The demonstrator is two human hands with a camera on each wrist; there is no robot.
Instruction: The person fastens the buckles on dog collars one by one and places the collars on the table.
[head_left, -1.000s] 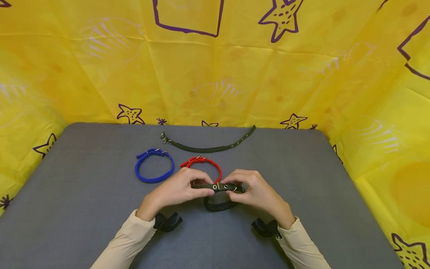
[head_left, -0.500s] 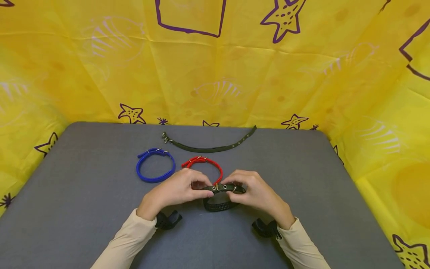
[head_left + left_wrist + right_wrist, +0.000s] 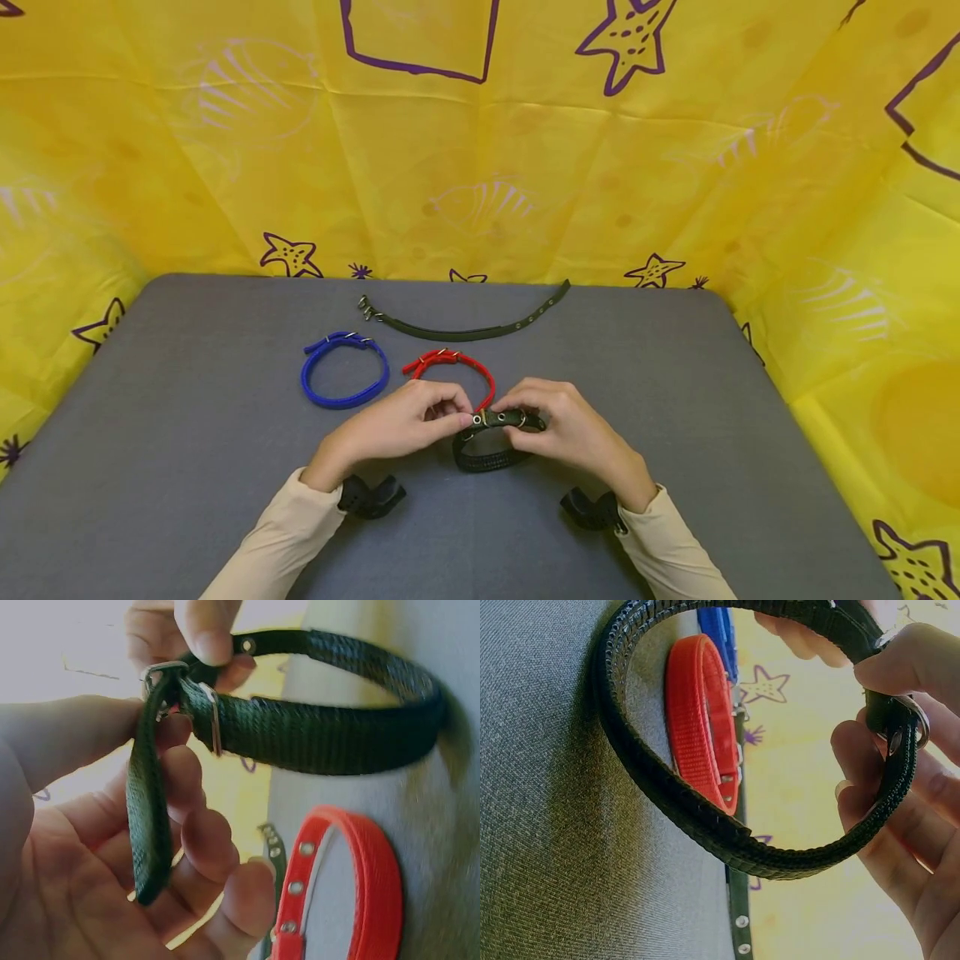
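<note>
Together, the left hand (image 3: 408,423) pinches the tail (image 3: 150,817) of the green collar (image 3: 491,462), the right hand (image 3: 573,425) its band (image 3: 810,862), well in from the worktop's (image 3: 187,483) back edge. A loosened pinch could let it slip. Close behind, a red collar (image 3: 684,720) may crowd them; a blue collar (image 3: 341,403) lies leftward, an olive strap (image 3: 457,335) nearer that edge.

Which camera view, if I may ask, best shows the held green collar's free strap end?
The left wrist view: the free strap end extends across the left hand, visible to its tip. I cannot make it out in the head or right wrist views.
</note>
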